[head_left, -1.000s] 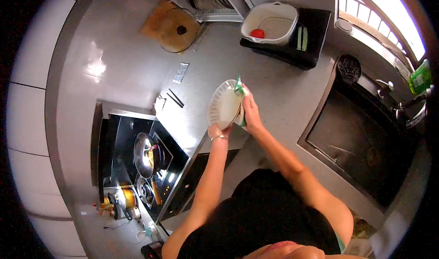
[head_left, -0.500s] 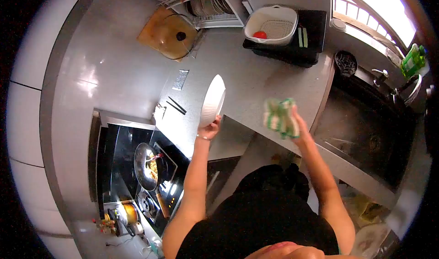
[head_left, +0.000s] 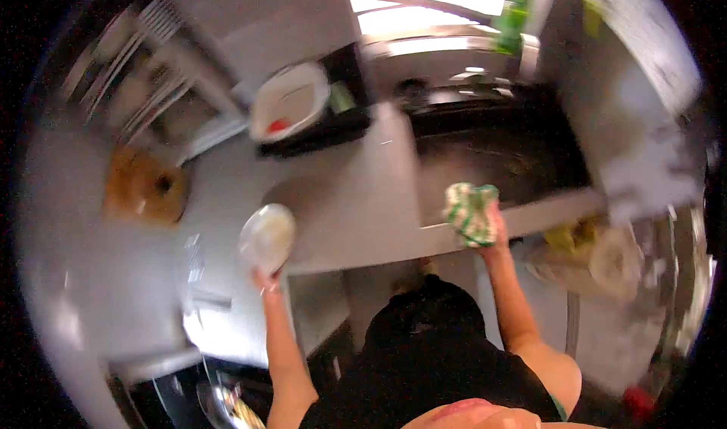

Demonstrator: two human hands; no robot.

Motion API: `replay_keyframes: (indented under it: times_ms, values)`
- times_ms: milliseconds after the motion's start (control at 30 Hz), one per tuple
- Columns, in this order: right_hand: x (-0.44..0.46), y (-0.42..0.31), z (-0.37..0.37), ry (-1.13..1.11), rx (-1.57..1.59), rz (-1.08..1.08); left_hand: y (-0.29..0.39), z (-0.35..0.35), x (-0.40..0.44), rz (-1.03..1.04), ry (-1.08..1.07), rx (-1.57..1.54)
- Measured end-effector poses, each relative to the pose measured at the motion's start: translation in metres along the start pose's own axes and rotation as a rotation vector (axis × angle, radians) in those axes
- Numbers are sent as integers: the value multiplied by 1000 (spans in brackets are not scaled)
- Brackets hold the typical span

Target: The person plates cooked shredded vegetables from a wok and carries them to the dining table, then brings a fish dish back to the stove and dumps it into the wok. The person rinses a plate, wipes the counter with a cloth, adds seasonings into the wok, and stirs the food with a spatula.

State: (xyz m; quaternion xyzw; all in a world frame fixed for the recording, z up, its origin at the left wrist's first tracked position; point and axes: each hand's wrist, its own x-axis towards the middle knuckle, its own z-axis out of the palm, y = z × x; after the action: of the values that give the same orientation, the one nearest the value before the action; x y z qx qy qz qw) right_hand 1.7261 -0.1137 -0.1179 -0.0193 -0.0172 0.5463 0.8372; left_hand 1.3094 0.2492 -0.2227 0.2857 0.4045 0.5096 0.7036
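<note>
White dish (head_left: 268, 236) to the left, checked cloth (head_left: 471, 213) to the right, countertop (head_left: 356, 194) between them

Going left to right, I have a brown board (head_left: 125, 190) on the countertop's far left, then a wok (head_left: 210, 402) cut off at the bottom of the view. The left hand (head_left: 266, 279) grips the white dish by its near rim; blur hides the exact finger placement from me. The dish is over the countertop, beside its inner front corner, its apparent long axis running away from the hand and leaning slightly right. Beyond it, a white basket (head_left: 303, 88) is near the back edge. The right hand (head_left: 497, 236) has the green-and-white checked cloth bunched in its grasp, in front of the sink (head_left: 522, 164) near its front left corner.

The relation I would steer by is that wide gap: the cloth lies well to the dish's right, and the right hand is the nearer one to the sink.

Against half a second ago, my view has swung toward the sink, pushing the wok to the lower edge. The dish was nearly edge-on then and shows me more of its face now; the cloth has gone from short of the sink's left edge to its front
</note>
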Motion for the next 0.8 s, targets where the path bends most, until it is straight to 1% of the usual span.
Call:
replay_keyframes:
  times_ms: [33, 100, 133, 167, 233, 267, 300, 333, 400, 500, 600, 700, 800]
  values:
    - [-10, -1, 8, 71, -65, -50, -24, -63, 50, 58, -54, 201]
    - [-24, 1, 26, 211, -182, -165, -22, -97, 75, 78, -191, 577]
    - [-30, 3, 34, 280, -237, -235, -17, -90, 78, 49, -156, 480]
    - [-35, 1, 34, 278, -221, -270, -17, -84, 78, 5, -106, 326]
    - [-44, 5, 35, 299, -187, -363, -22, -71, 96, -23, -79, 214]
    - [-49, 5, 38, 314, -168, -403, -30, -77, 110, 24, -40, 195]
    - [-55, 8, 44, 298, -135, -432, -35, -69, 115, 37, -19, 241]
    - [-57, 10, 47, 311, -175, -491, -43, -55, 119, 37, -16, 312]
    - [-61, 10, 46, 381, -192, -536, -54, -29, 123, 42, -18, 418]
    - [-70, 11, 21, 351, -209, -589, -64, 5, 120, 64, -41, 513]
    - [-75, 12, 28, 225, -203, -597, -66, 28, 116, 96, -43, 595]
    - [-83, 10, 47, 206, -194, -574, -56, 46, 105, 148, -22, 696]
    - [-86, -9, 59, 167, -215, -526, -41, 53, 89, 222, 45, 818]
